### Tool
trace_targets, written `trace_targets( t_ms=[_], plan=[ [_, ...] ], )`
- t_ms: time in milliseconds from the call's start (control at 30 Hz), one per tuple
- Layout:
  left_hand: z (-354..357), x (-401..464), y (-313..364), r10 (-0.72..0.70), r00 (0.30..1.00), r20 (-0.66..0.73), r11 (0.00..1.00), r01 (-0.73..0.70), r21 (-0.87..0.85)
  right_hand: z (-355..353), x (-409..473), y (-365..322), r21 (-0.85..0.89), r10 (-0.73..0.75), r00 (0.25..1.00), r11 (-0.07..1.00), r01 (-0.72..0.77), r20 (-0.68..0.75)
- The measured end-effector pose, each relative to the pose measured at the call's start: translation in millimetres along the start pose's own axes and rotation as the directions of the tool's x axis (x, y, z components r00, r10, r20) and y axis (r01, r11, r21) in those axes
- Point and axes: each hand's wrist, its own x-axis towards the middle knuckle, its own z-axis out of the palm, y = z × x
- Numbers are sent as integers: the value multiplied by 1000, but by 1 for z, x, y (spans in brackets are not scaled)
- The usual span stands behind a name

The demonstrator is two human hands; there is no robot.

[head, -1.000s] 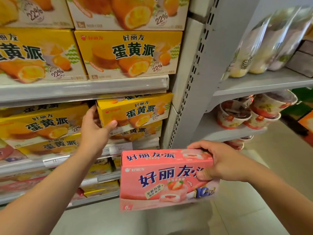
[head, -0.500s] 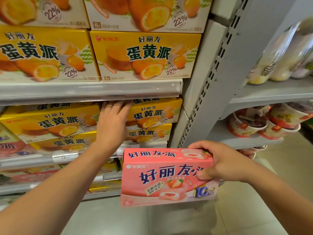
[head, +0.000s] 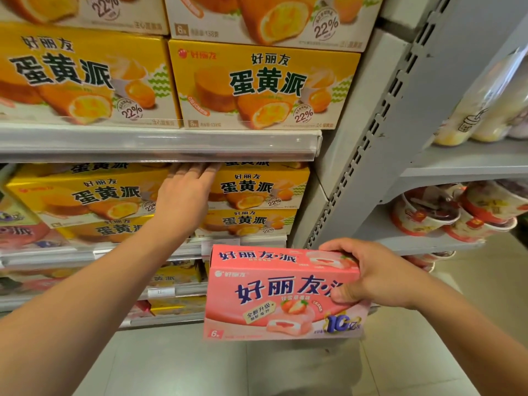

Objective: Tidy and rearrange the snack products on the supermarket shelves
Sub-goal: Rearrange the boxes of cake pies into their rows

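1. Pink box (head: 281,292) sits in your right hand (head: 380,277), held out in front of the lower shelves at the right end of the bay: thumb across its printed face, the other fingers curled over the top edge, a firm hold that hasn't budged over the last second

2. Your left hand (head: 183,200) is the mover: a second ago it was cupping the left end of the upper yellow box (head: 261,185), now the fingers are straight and together, sliding into the gap between that box and its yellow neighbour (head: 85,192), tips up under the shelf lip (head: 160,145). It holds nothing

3. My read: you're parting the yellow rows, perhaps to seat the pink one or square the stack, and nothing is placed yet

4. That shelf carries yellow boxes two high; another yellow box (head: 248,222) lies under the one you touch

5. Shelf above holds larger yellow boxes (head: 264,85), stacked

6. Next bay over, right of the upright (head: 380,132): cups (head: 428,217) on one shelf, clear wrapped packs (head: 480,110) above
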Motion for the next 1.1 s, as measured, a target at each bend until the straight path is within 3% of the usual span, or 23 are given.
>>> trace_targets(
  t_ms=[67, 133, 200, 233, 267, 300, 333, 400, 467, 567, 767, 967, 1100],
  plan=[
    [-5, -9, 0, 91, 995, -39, 995, -92, -35, 2, 2, 1, 5, -3, 1000, 1000, 3, 8],
    [-11, -31, -2, 122, 984, -126, 960, -150, -236, 4, 8, 0, -6, -6, 1000, 1000, 6, 16],
    [-16, -63, -3, -80, 993, -87, 836, 19, -549, 7, 18, -1, -10, -6, 1000, 1000, 6, 22],
    [-19, -82, -2, -234, 971, 41, 684, 194, -703, 8, 24, -2, -5, -7, 999, 1000, 7, 32],
    [-24, -100, 1, -342, 910, 234, 443, 376, -814, 10, 31, -5, -2, -13, 999, 1000, 14, 48],
    [-27, -117, 3, -373, 832, 411, 193, 503, -842, 14, 40, -8, -3, -24, 998, 1000, 24, 66],
    [-29, -133, 2, -362, 773, 520, 31, 568, -822, 18, 49, -13, -7, -35, 996, 999, 36, 88],
    [-31, -164, -6, -347, 732, 586, -94, 595, -798, 32, 68, -25, -23, -58, 988, 998, 62, 142],
    [-41, -193, -18, -395, 708, 585, -161, 574, -803, 52, 87, -42, -60, -100, 976, 992, 114, 195],
    [-60, -235, -43, -469, 694, 547, -175, 534, -827, 91, 109, -81, -123, -163, 947, 971, 203, 277],
    [-97, -307, -115, -601, 573, 558, -249, 529, -811, 178, 130, -176, -201, -213, 887, 927, 316, 411],
    [-114, -369, -204, -674, 506, 538, -329, 447, -832, 266, 139, -258, -215, -256, 878, 907, 363, 405],
    [-128, -404, -269, -649, 522, 554, -358, 433, -827, 323, 144, -306, -229, -257, 880, 902, 367, 400]
  ],
)
